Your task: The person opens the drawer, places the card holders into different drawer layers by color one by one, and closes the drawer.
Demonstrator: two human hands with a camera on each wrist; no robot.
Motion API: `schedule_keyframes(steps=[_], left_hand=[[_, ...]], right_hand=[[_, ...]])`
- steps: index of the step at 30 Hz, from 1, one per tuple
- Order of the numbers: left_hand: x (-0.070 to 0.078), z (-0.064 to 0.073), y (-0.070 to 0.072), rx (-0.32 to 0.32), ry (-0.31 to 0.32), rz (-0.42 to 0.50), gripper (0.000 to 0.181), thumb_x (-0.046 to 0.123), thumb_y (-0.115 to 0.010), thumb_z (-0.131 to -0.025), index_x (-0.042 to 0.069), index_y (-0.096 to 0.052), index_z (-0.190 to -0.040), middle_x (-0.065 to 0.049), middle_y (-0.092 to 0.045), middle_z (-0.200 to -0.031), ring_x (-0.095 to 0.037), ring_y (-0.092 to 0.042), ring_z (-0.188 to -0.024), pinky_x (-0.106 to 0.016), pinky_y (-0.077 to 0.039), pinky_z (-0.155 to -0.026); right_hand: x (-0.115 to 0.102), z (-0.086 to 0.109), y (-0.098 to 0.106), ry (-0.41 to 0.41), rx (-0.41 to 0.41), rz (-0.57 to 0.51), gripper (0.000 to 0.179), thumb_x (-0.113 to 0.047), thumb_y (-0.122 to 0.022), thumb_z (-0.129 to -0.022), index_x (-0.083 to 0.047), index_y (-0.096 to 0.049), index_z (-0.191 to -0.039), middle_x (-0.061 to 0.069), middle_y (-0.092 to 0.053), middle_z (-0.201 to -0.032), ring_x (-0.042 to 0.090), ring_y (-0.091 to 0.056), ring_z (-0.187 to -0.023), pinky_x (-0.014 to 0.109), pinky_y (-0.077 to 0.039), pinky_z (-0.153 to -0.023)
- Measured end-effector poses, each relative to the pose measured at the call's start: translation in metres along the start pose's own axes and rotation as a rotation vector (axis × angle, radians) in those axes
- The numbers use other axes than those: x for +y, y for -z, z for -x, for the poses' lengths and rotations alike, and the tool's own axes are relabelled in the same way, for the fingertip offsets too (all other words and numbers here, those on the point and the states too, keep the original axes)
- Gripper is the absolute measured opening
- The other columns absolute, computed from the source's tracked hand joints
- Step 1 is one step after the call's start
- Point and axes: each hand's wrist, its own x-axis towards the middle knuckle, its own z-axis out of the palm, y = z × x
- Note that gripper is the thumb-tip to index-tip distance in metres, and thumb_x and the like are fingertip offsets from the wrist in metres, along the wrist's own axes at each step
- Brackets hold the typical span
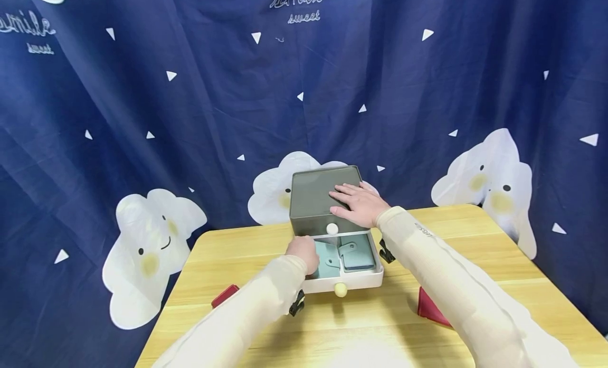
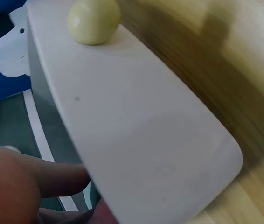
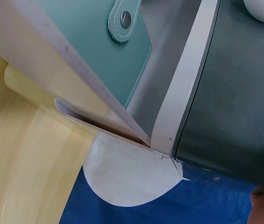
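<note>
A dark grey box (image 1: 325,194) stands at the back of the table, with a white drawer (image 1: 370,280) pulled out from its lower front. Two teal wallets with snap straps lie side by side inside: a left wallet (image 1: 328,262) and a right wallet (image 1: 357,252). My left hand (image 1: 303,253) reaches into the drawer's left side, its fingers curled and pinching the left wallet's edge; the drawer front partly hides the fingertips in the left wrist view. Fingers spread, my right hand (image 1: 361,203) rests flat on the box top.
A yellow knob (image 1: 340,289) sticks out of the drawer front, and a white knob (image 1: 332,229) sits above it on the box. Red items lie at both sides: a small one (image 1: 225,295) by the left sleeve, another (image 1: 433,307) partly under the right forearm. A blue curtain (image 1: 228,93) hangs behind.
</note>
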Motion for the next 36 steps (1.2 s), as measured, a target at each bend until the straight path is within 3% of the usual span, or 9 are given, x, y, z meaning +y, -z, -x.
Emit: schedule_keyframes(steps=[4,12,22,29,36], left_hand=[[0.004,-0.001,-0.005,0.006,-0.024,-0.085,0.008,0.012,-0.067,-0.083,0.005,-0.068,-0.085,-0.006,-0.068,-0.086,-0.021,-0.065,-0.081,-0.034,-0.054,-0.074],[0.006,-0.001,-0.012,0.026,-0.060,-0.197,0.015,0.014,-0.070,-0.079,0.004,-0.067,-0.089,-0.007,-0.067,-0.086,-0.021,-0.066,-0.082,-0.033,-0.055,-0.075],[0.006,0.000,-0.012,0.033,-0.076,-0.176,0.008,0.012,-0.071,-0.078,0.006,-0.068,-0.084,-0.005,-0.068,-0.081,-0.020,-0.066,-0.078,-0.033,-0.055,-0.074],[0.006,0.007,-0.002,0.019,-0.076,-0.085,0.007,0.009,-0.070,-0.081,0.005,-0.068,-0.085,-0.006,-0.067,-0.082,-0.019,-0.064,-0.076,-0.032,-0.054,-0.072],[0.005,0.018,0.012,0.055,-0.104,0.047,0.019,0.022,-0.068,-0.087,0.004,-0.066,-0.082,-0.008,-0.068,-0.083,-0.023,-0.067,-0.082,-0.036,-0.054,-0.075]], right_hand=[[0.001,0.000,-0.001,0.002,0.004,0.000,0.070,-0.069,-0.025,-0.094,-0.027,-0.038,-0.148,-0.001,-0.031,-0.155,0.022,-0.023,-0.144,0.048,-0.009,-0.116],[0.003,-0.002,-0.004,0.016,0.016,-0.004,0.073,-0.071,-0.022,-0.093,-0.026,-0.038,-0.148,0.000,-0.032,-0.154,0.023,-0.024,-0.143,0.049,-0.009,-0.115],[0.002,-0.001,-0.002,0.006,0.007,0.003,0.070,-0.069,-0.025,-0.094,-0.026,-0.038,-0.149,-0.001,-0.031,-0.155,0.022,-0.023,-0.144,0.048,-0.009,-0.116],[0.001,-0.001,0.001,0.004,0.002,0.007,0.070,-0.069,-0.024,-0.094,-0.027,-0.037,-0.149,-0.001,-0.030,-0.155,0.022,-0.023,-0.144,0.047,-0.008,-0.116],[0.000,0.000,0.001,0.007,0.011,0.015,0.070,-0.069,-0.025,-0.094,-0.027,-0.038,-0.148,-0.001,-0.031,-0.154,0.022,-0.024,-0.143,0.049,-0.010,-0.115]])
